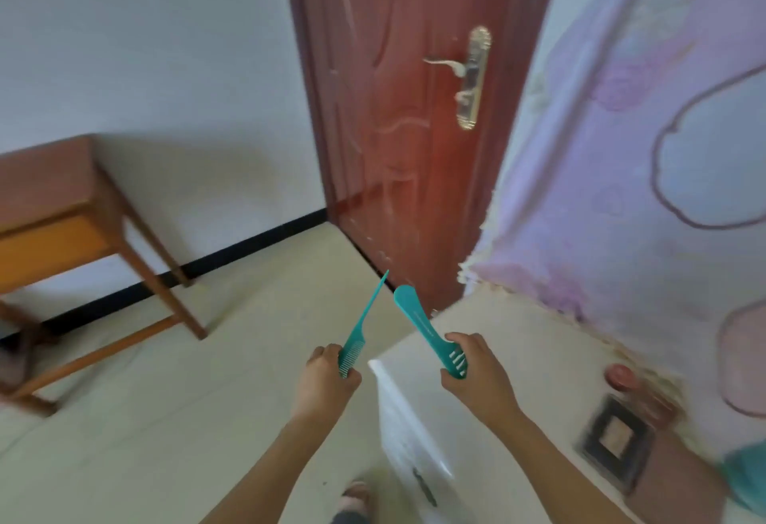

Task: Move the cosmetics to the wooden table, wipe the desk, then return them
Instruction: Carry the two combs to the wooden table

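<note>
2 teal combs: left hand (327, 378) grips the tail comb (359, 326), right hand (476, 374) grips the wide comb (422, 328).

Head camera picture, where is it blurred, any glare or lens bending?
Head view: motion blur smears the right side, worst on the dark square case and lilac cloth; the teal tail comb and wide comb look fairly sharp; a soft sheen on the red door; the wide lens tilts the door and wooden table.

- wooden table (45, 191) at left;
- door (406, 109) behind, in the middle;
- desk (518, 337) at right, cloth (642, 150) behind it;
- case (615, 442) and jar (620, 376) on the desk;
- tail comb (360, 324) left of wide comb (427, 333)
</note>
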`<control>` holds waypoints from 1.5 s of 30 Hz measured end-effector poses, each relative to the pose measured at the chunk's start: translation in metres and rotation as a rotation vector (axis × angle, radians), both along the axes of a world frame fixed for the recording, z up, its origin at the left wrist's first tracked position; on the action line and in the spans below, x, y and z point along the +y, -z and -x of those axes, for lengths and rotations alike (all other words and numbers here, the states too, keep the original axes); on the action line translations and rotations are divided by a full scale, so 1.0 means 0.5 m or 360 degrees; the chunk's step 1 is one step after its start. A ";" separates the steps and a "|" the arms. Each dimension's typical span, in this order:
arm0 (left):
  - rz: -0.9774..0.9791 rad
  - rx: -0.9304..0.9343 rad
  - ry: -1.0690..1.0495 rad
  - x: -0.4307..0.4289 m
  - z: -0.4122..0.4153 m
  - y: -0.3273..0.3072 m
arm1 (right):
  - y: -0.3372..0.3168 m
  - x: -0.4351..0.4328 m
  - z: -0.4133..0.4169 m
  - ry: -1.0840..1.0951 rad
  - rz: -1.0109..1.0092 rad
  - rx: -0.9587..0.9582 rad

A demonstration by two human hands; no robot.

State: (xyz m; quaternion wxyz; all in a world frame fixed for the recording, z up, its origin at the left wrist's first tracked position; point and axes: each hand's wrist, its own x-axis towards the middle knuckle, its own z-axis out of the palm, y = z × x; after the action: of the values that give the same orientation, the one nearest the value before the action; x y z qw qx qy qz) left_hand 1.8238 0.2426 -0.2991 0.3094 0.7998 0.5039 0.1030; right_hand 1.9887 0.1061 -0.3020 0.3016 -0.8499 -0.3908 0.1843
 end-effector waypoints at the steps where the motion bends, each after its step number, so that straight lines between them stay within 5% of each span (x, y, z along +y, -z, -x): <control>1: -0.0006 -0.0025 -0.0082 0.014 0.034 -0.003 | -0.002 0.026 0.024 -0.0082 -0.0021 0.0014; 27: -0.0149 -0.0243 -0.1441 0.496 0.966 -0.046 | -0.056 0.806 0.858 -0.1248 -0.0142 -0.0037; 45: -0.0283 -0.0224 -0.1738 0.978 1.118 -0.095 | -0.069 1.371 0.971 -0.1435 -0.0245 -0.0020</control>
State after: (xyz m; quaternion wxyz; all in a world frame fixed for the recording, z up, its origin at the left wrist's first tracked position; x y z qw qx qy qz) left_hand 1.2650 0.7315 -0.2517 0.1753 0.4368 0.8126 0.3436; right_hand 1.5030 0.7917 -0.2677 0.2514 -0.5711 -0.7360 0.2624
